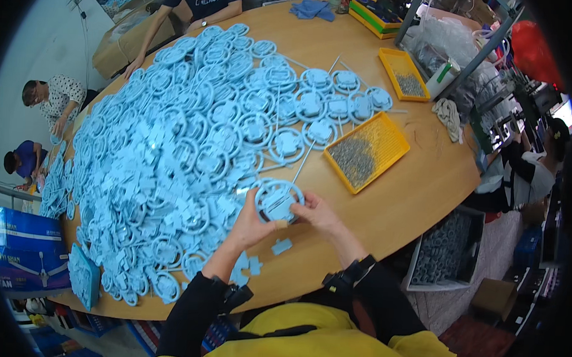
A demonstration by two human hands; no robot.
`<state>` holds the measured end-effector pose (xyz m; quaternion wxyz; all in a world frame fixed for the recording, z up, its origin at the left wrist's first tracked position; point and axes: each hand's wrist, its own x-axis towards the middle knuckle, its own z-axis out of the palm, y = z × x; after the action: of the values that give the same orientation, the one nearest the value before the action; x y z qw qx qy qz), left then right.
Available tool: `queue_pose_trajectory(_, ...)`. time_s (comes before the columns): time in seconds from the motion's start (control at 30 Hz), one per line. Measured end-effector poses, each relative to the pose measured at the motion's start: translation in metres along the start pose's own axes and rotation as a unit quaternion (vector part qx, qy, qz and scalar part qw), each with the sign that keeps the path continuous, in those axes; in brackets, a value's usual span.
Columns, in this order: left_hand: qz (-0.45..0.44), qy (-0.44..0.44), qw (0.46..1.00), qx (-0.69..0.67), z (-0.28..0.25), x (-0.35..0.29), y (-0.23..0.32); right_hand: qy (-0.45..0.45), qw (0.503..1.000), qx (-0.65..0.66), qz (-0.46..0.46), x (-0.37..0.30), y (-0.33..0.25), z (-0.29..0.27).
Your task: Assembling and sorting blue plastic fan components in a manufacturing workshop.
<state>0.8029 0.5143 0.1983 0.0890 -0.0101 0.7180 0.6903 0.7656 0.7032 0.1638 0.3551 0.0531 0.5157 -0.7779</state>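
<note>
Blue ring part is sitting between our left hand and right hand, fingers of both grasping its edges; now we're apparently seating the centre plate, next likely needing steady, even pressure.

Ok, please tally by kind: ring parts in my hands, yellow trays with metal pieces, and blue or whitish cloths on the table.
Held blue ring part: 1
Yellow trays: 2
Blue cloth: 1
Whitish cloth: 1
Total: 5
</note>
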Motion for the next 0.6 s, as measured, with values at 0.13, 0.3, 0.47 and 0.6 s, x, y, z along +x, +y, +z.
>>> queue_pose_trajectory(0.13, -0.204, 0.064, 0.976, -0.046, 0.021, 0.021, -0.003, 0.018, 1.000, -0.012, 0.011, 0.021, -0.007, -0.020)
queue_pose_trajectory(0.3, -0.136, 0.062, 0.985, -0.083, 0.020, 0.043, 0.001, -0.044, 0.998, -0.033, 0.017, 0.032, -0.028, -0.040)
queue_pose_trajectory(0.47, -0.094, 0.024, 0.994, 0.044, 0.033, 0.079, 0.027, -0.114, 0.993, -0.012, 0.038, 0.046, -0.058, -0.074)
queue_pose_trajectory(0.6, -0.077, 0.020, 0.996, 0.039, 0.050, 0.084, 0.036, -0.115, 0.991, 0.040, 0.053, 0.043, -0.065, -0.082)
